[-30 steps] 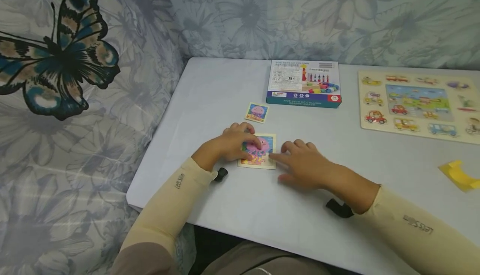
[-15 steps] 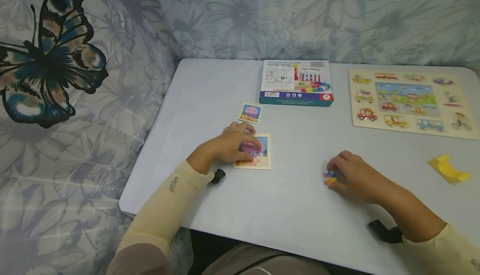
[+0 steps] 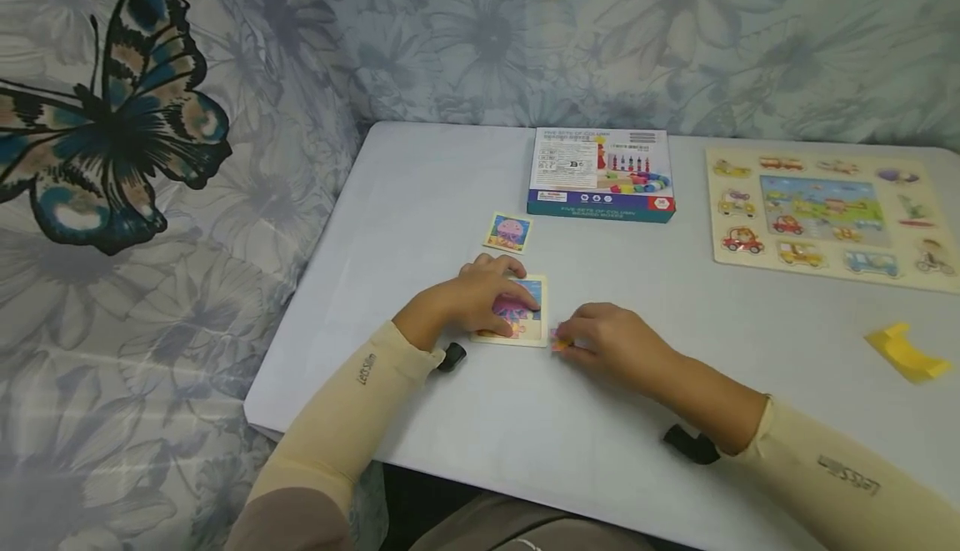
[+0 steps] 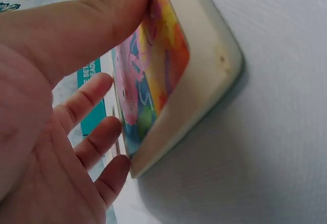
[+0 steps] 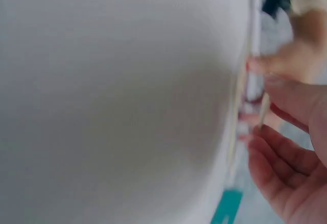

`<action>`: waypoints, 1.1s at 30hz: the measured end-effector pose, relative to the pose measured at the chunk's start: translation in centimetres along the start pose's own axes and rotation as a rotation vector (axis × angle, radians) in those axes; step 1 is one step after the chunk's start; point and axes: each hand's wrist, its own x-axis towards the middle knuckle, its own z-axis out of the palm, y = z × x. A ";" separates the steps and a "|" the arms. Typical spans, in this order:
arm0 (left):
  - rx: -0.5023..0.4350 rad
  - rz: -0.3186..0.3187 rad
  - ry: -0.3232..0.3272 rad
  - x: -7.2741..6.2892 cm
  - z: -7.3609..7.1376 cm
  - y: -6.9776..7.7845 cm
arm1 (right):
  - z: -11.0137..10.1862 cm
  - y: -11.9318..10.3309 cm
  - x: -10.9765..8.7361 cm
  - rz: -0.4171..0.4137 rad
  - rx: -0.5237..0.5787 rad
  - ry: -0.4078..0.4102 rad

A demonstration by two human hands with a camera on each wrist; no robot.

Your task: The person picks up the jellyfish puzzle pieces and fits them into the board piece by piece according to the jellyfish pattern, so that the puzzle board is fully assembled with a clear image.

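A small jigsaw tray [image 3: 544, 318] with a pink octopus-like picture lies flat on the table in the head view. My left hand [image 3: 480, 294] holds it, thumb over the picture and the other fingers at its left and far edges. In the left wrist view the tray's pale rim [image 4: 212, 55] shows beside the thumb. Just right of the tray, my right hand [image 3: 618, 341] pinches a colourful jigsaw piece [image 3: 556, 339]. The piece shows edge-on as a thin strip [image 5: 264, 109] in the right wrist view. Part of the picture is hidden by my left hand.
A small picture card [image 3: 508, 232] lies beyond the tray. Farther back sits a flat toy box [image 3: 600, 174]. At the right are a wooden vehicle puzzle board [image 3: 825, 267] and a curved yellow piece [image 3: 906, 353]. The table's front edge [image 3: 525, 499] is near the person's lap.
My right hand went from beside the tray out to the right, where it picked up the jigsaw piece, and came back with it. My left hand stayed on the tray.
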 end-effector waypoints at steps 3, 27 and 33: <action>-0.011 0.014 0.001 0.2 0.1 0.2 | 1.3 -0.3 1.6 -0.158 -0.048 0.048; -0.043 -0.026 -0.011 0.8 0.1 -0.1 | 2.2 0.5 1.1 0.068 -0.178 -0.214; -0.054 -0.038 0.023 0.2 0.3 -1.1 | 0.9 1.1 0.6 0.190 -0.108 -0.213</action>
